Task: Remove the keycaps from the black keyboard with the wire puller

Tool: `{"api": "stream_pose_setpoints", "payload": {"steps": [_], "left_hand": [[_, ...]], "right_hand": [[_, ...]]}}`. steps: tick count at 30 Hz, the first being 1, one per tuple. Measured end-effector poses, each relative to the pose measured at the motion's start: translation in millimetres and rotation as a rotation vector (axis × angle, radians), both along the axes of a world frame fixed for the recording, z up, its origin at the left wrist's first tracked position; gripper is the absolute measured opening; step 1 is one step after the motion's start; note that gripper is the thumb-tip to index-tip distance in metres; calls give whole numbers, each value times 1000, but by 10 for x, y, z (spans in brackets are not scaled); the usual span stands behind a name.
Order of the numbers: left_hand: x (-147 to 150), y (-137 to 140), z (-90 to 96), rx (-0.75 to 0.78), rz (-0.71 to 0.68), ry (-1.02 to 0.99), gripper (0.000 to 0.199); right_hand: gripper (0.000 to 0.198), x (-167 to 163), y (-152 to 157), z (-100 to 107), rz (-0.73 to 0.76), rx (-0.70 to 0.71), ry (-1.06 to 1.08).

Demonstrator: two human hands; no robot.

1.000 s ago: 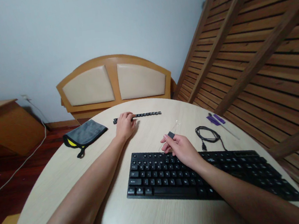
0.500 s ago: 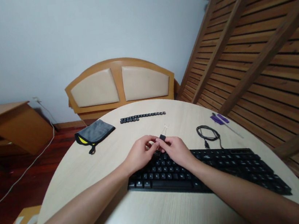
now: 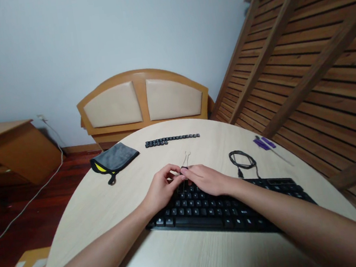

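Observation:
Between the fingertips of both hands is a keycap puller with a small black handle (image 3: 184, 168) and two thin wire prongs (image 3: 186, 157) that point away from me. My left hand (image 3: 163, 188) pinches at its left side, and my right hand (image 3: 205, 179) closes on it from the right. The fingers hide much of the handle. Right below the hands lies a black keyboard (image 3: 199, 221), with its upper rows partly covered by my hands and right forearm. Farther back, several loose black keycaps (image 3: 174, 139) are lined up in two rows.
On the left of the round table (image 3: 86, 211) lies a folded grey cloth (image 3: 117, 157) with yellow lining. The keyboard's coiled cable (image 3: 243, 160) rests behind it. Purple pieces (image 3: 263, 143) and a thin rod are at the right edge. A padded headboard (image 3: 143, 98) stands behind.
Both hands and the puller have moved a little to the left. The keyboard and its cable have also shifted left, and the right forearm now covers more of the keyboard.

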State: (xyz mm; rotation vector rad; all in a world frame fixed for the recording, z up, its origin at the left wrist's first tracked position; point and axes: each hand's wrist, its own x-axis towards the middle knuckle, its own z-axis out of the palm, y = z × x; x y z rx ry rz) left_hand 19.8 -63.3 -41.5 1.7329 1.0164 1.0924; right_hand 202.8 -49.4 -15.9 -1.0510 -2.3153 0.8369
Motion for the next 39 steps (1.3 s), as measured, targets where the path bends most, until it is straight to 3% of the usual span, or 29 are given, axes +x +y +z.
{"api": "stream_pose_setpoints", "payload": {"steps": [3, 6, 10, 21, 39], "left_hand": [[4, -15, -3, -47, 2, -94, 19], [1, -14, -21, -84, 11, -145, 21], [0, -17, -3, -99, -5, -121, 18], [13, -40, 37, -73, -65, 7, 14], [9, -69, 64, 21, -67, 167, 21]], "right_hand": [[44, 105, 49, 72, 124, 24, 8], [27, 208, 47, 27, 98, 32, 37], [18, 309, 3, -76, 101, 27, 52], [20, 295, 0, -123, 62, 13, 93], [16, 293, 37, -141, 140, 46, 105]]}}
